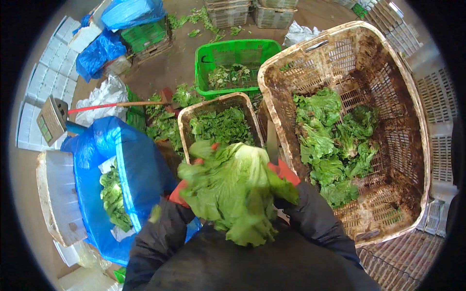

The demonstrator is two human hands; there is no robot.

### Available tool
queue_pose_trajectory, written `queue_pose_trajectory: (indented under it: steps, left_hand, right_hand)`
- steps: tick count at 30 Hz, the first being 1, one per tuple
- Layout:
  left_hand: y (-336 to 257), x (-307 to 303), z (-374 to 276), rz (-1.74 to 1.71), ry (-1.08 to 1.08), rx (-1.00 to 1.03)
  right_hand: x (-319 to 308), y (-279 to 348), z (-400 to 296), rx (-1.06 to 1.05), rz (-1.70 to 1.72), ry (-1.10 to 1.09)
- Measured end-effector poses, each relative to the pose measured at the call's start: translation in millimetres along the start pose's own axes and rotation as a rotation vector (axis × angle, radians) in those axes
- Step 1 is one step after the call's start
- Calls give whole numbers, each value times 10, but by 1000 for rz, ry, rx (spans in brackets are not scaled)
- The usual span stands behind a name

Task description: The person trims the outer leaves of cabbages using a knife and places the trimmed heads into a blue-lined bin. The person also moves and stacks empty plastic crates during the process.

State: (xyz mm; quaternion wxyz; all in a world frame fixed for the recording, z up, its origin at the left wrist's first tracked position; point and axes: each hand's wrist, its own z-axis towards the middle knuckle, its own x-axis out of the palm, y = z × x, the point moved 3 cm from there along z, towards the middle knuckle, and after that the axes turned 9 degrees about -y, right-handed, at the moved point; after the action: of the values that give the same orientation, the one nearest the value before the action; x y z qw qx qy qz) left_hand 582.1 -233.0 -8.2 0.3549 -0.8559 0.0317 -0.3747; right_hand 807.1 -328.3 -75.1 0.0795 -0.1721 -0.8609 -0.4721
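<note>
A large head of leafy green lettuce is held up in front of my body, its pale base toward the top. My left hand, in a red-orange glove, grips it from the left, with most of the palm hidden under leaves. On the other side my right hand, gloved alike, closes around a knife whose broad blade points away from me. The knife's handle is hidden. Just beyond the lettuce stands a small crate of loose green leaves. A small leaf piece shows by my left sleeve, blurred.
At right, a big soiled crate holds several lettuces. A blue plastic liner with lettuce lies left, by a foam box. Ahead are a green crate, a red-and-wood handle and leaves on the floor.
</note>
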Motion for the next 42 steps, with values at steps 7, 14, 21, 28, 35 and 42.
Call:
queue_pose_trajectory:
  steps: [7,14,21,28,35,42]
  left_hand:
    - [-610,-20,312,1659,-114,208]
    - [265,38,-14,654,64,84]
    - [-297,377,-200,1570,207,447]
    - [-496,466,-65,2034,470,429]
    - [-444,-131,-96,1124,-308,551]
    - [258,-272,-215,572,109,-118]
  right_hand:
    - [366,264,-253,86,46,350]
    - [252,571,-325,-84,-605,181]
    - [61,936,-78,-403,-1003,-137]
    - [475,83,-271,194,-155,324]
    - [505,247,-352,-153,-127,-39]
    - [580,694,-94,-432,-789,119]
